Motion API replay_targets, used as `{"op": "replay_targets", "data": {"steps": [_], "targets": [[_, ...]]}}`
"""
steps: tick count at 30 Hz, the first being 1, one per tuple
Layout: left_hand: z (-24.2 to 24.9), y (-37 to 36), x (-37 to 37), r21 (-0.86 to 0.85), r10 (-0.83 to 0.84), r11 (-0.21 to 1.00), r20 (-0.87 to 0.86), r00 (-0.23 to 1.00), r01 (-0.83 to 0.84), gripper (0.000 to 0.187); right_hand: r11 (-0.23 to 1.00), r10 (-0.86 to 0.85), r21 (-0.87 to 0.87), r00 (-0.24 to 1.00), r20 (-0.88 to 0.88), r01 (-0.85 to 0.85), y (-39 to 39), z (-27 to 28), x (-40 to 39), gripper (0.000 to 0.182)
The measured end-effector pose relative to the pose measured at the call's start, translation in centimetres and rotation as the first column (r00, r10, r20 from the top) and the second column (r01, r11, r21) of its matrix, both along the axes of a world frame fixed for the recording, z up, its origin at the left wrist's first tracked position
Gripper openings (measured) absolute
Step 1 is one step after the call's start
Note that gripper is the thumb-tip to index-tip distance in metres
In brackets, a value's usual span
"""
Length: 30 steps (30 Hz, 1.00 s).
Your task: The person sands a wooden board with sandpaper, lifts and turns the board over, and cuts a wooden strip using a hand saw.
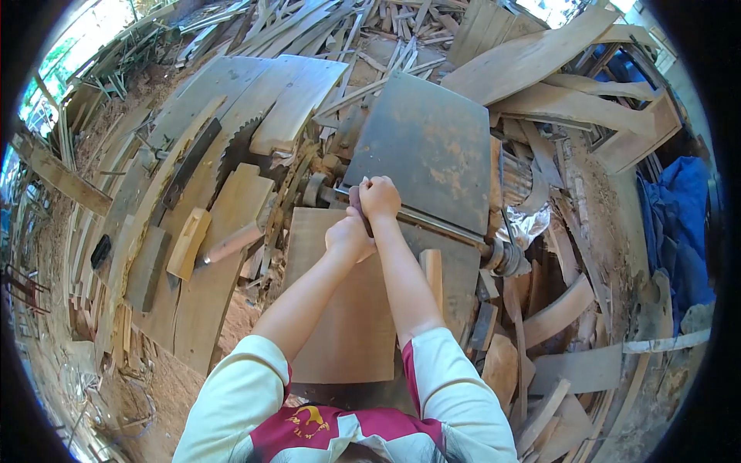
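Observation:
Both my hands meet at the gap between the metal bed (pixel 424 139) of a planing machine and a flat wooden board (pixel 340 324) in front of it. My right hand (pixel 380 197) is closed around a narrow dark brown piece (pixel 356 201), and its kind is hard to make out. Just below and to the left, my left hand (pixel 351 238) is closed against the lower part of that same piece. My fingers hide most of it. A shaft with a pulley (pixel 505 256) sticks out at the machine's right side.
On the left, a wooden bench (pixel 208 309) has a toothed circular saw blade (pixel 235 150), a yellowish wooden block (pixel 189 243) and a cylindrical handle (pixel 234 242). Curved planks (pixel 532 58) and offcuts lie to the right, near blue cloth (pixel 679 231). Scrap strips (pixel 309 31) are heaped behind.

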<state>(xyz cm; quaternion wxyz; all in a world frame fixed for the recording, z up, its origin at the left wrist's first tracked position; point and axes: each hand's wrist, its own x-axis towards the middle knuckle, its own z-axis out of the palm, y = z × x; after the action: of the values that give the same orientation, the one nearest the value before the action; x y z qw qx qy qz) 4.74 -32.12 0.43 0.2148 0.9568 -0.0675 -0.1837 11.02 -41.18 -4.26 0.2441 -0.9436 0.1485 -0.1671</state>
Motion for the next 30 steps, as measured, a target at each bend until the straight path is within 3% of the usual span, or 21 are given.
{"op": "replay_targets", "data": {"steps": [8,12,14,18,23,28,30], "targets": [[-0.4,0.3,-2.1,-0.1,0.087,0.991,0.025,0.996,-0.084,0.059,0.996,0.088,-0.024,0.996,-0.002,-0.088,0.8,0.2,-2.0,0.032],[0.2,2.7,-8.8,-0.137,0.075,0.988,-0.017,0.997,-0.077,0.052,0.959,0.153,-0.228,0.984,-0.088,-0.169,2.1,-1.4,-7.8,0.034],[0.9,4.0,-12.1,-0.144,0.057,0.988,-0.031,0.998,-0.061,0.051,0.986,0.113,-0.127,0.994,0.003,-0.112,3.0,-2.2,-11.1,0.034],[0.4,6.8,-18.9,-0.171,0.018,0.985,-0.024,1.0,-0.021,0.054,0.992,0.026,-0.117,0.993,-0.114,-0.039,6.5,0.3,-19.2,0.035],[0.7,10.3,-26.5,-0.182,-0.03,0.983,-0.042,0.999,0.021,0.059,0.996,0.007,-0.087,0.995,-0.103,-0.016,9.7,-0.8,-27.2,0.035],[0.6,11.5,-29.5,-0.168,0.01,0.985,-0.103,0.995,-0.027,0.061,0.996,-0.04,-0.085,0.988,-0.146,0.028,11.2,-0.1,-30.9,0.036],[0.3,11.6,-29.4,-0.178,-0.028,0.984,-0.067,0.997,0.015,0.061,0.999,-0.008,-0.034,0.998,-0.069,0.006,11.1,-0.2,-30.6,0.035]]}}
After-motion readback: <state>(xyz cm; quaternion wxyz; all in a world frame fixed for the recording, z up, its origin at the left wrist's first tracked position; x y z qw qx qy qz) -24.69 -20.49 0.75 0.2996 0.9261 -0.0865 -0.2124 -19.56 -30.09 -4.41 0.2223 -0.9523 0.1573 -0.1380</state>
